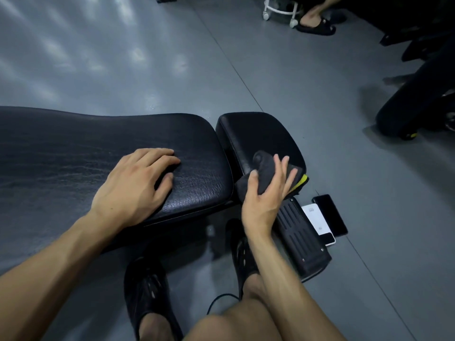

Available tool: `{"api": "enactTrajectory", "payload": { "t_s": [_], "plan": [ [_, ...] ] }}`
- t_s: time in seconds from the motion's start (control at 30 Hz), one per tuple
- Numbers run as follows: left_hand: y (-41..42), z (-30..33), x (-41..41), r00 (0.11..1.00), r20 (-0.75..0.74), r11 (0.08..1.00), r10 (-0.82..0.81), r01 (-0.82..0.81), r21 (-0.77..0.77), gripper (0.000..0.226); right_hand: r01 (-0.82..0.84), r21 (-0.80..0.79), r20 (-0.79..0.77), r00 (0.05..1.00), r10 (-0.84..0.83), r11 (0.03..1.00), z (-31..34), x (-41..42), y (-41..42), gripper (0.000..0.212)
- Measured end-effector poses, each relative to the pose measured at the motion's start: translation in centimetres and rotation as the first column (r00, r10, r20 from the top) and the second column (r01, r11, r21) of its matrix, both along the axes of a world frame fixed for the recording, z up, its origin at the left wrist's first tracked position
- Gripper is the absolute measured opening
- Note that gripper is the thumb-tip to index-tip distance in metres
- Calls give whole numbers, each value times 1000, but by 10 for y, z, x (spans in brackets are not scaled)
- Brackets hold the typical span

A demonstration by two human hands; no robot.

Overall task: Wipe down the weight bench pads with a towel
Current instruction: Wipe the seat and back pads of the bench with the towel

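Head view: left hand (138, 183) spread flat on the long back pad (73, 148), bracing. Right hand (266, 193) pinching a dark bunched towel (264, 168) against the near edge of the small seat pad (258, 136). Best flattened under the palm and drawn across in overlapping strokes, seam gap included. Far left of the long pad cut off; pad undersides hidden; towel folds hard to make out.
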State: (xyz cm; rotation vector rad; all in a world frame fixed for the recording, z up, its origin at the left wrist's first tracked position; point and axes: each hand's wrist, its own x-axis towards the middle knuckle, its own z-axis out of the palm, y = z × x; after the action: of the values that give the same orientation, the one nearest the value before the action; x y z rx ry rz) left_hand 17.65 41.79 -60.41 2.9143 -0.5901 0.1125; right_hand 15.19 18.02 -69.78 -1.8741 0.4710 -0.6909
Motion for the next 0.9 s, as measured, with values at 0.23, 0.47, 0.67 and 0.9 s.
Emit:
{"api": "enactTrajectory", "payload": {
  "t_s": [0.23,0.47,0.67,0.9],
  "plan": [
    [1,1,-1,1000,-1,1000,-3,3,-4,43,261,296,-185,960,-213,919,12,39,-36,71],
    [-2,2,-2,1000,6,1000,1,-1,8,42,369,543,-267,927,-262,754,9,32,-28,104],
    [-2,3,-3,1000,-9,1000,7,-7,0,44,310,521,-334,931,-144,795,4,34,-25,105],
    [-2,3,-3,1000,-4,1000,5,-5,-1,44,468,609,-442,871,-217,640,17,54,-82,84]
  ]
}}
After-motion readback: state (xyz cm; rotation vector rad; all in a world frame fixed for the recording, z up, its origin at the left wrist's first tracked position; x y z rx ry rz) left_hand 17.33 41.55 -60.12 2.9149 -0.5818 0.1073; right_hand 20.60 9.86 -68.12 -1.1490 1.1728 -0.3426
